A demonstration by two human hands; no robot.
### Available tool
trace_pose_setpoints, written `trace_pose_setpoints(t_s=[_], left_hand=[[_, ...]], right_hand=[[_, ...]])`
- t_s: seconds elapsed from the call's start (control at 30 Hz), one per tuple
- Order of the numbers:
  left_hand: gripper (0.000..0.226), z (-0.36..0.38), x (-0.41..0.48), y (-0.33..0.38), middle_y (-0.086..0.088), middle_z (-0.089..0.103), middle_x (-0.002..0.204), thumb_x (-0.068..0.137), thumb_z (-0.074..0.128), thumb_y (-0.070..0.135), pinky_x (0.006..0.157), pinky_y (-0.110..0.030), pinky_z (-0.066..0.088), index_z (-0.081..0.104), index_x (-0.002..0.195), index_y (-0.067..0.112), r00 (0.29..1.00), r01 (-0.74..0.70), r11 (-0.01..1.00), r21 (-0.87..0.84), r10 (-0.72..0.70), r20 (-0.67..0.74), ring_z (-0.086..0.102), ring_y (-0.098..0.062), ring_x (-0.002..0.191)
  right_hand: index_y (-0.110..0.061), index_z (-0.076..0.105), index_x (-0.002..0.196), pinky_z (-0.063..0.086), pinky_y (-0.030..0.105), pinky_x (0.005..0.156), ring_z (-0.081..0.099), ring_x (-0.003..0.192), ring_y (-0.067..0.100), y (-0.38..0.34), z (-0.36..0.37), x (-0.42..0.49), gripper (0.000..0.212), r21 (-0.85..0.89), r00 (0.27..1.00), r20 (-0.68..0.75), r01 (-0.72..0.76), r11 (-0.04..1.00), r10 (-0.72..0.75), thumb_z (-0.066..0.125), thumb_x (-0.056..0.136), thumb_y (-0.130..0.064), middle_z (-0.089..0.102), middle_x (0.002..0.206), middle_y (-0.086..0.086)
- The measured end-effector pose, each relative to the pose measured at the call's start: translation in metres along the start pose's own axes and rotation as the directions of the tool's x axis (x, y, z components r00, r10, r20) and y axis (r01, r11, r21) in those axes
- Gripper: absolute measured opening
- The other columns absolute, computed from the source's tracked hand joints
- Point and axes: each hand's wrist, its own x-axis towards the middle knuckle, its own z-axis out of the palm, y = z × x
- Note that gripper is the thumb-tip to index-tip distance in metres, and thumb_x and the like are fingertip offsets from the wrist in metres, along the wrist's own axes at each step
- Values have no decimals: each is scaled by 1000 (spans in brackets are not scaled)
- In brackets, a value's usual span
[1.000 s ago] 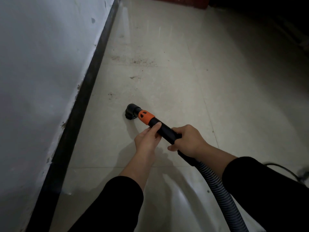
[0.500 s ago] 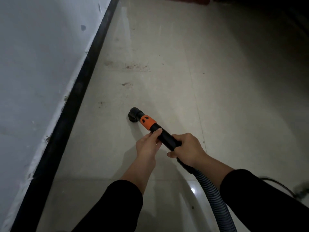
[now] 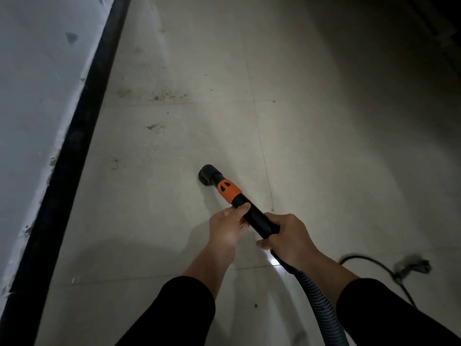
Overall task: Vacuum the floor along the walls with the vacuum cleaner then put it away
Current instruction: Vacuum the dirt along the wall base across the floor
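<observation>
From the ribbed hose (image 3: pixel 316 303) at lower right, the right hand (image 3: pixel 287 238) wraps the black wand (image 3: pixel 254 218) at its rear and the left hand (image 3: pixel 225 228) curls round it just ahead, probably to steer the nozzle (image 3: pixel 208 174) — down at the floor (image 3: pixel 324 146) mid-frame — toward dirt specks (image 3: pixel 156 127) nearer the black skirting (image 3: pixel 74 151), upper left.

We see dim light: the pale tiled floor (image 3: pixel 311 146) is brightest mid-frame, fading to black at upper right. A small glare glints low centre, arm shadows fall leftward, and the dark corded plug (image 3: pixel 411 267) is blurred.
</observation>
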Motion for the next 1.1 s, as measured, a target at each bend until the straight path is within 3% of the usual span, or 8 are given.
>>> trace_pose_setpoints(t_s=[0.2, 0.33, 0.47, 0.67, 0.77, 0.9, 1.1], left_hand=[[14, 18, -9, 6, -16, 73, 95, 86, 72, 11, 68, -18, 56, 67, 93, 0, 999, 44, 996, 79, -44, 2, 73, -16, 83], [19, 30, 0, 13, -16, 74, 90, 83, 75, 11, 74, -21, 56, 66, 94, -2, 997, 73, 987, 143, -74, 5, 73, -16, 79], [24, 36, 17, 12, -12, 74, 83, 82, 77, 9, 79, -25, 56, 64, 98, -2, 995, 72, 986, 150, -82, 57, 73, -15, 76], [12, 47, 32, 10, -13, 72, 82, 83, 74, 7, 65, -19, 54, 64, 81, 1, 990, 41, 988, 147, -61, 130, 71, -15, 75], [11, 56, 34, 6, -13, 71, 85, 84, 74, 7, 61, -16, 54, 64, 82, 0, 984, 32, 989, 145, -56, 170, 71, -13, 75], [13, 65, 33, 2, -15, 71, 88, 83, 74, 6, 67, -19, 56, 63, 84, -1, 976, 30, 988, 154, -63, 209, 71, -16, 80], [12, 72, 36, 1, -12, 71, 87, 84, 74, 8, 69, -20, 57, 65, 87, 2, 974, 22, 981, 195, -64, 217, 71, -14, 79]], right_hand=[[-14, 66, 85, 32, 10, 45, 42, 49, 8, -1, -20, -7, 21, 14, 1000, 3, -30, 999, 30, 78, 72, -3, 45, 55, -7], [-12, 70, 96, 37, 18, 53, 46, 55, 13, -1, -27, -2, 27, -16, 999, -15, -38, 999, 37, 77, 72, -5, 49, 60, -3], [-11, 69, 91, 39, 26, 59, 49, 60, 18, 6, -29, 10, 24, -31, 997, -53, -57, 998, 56, 78, 70, -5, 50, 61, -1], [-15, 69, 93, 42, 27, 63, 54, 66, 20, 13, -30, 20, 26, -49, 990, -125, -76, 996, 69, 78, 70, -9, 57, 67, 4], [-19, 68, 89, 44, 26, 61, 56, 64, 19, 19, -36, 21, 24, -34, 983, -158, -99, 994, 92, 78, 70, -8, 59, 67, 3], [-26, 62, 76, 39, 21, 53, 53, 58, 14, 27, -41, 20, 24, -23, 976, -189, -111, 994, 104, 78, 71, -8, 54, 60, -2], [-20, 68, 87, 37, 19, 50, 53, 58, 14, 30, -39, 20, 21, 16, 963, -231, -140, 990, 140, 77, 73, -9, 54, 61, -3]])
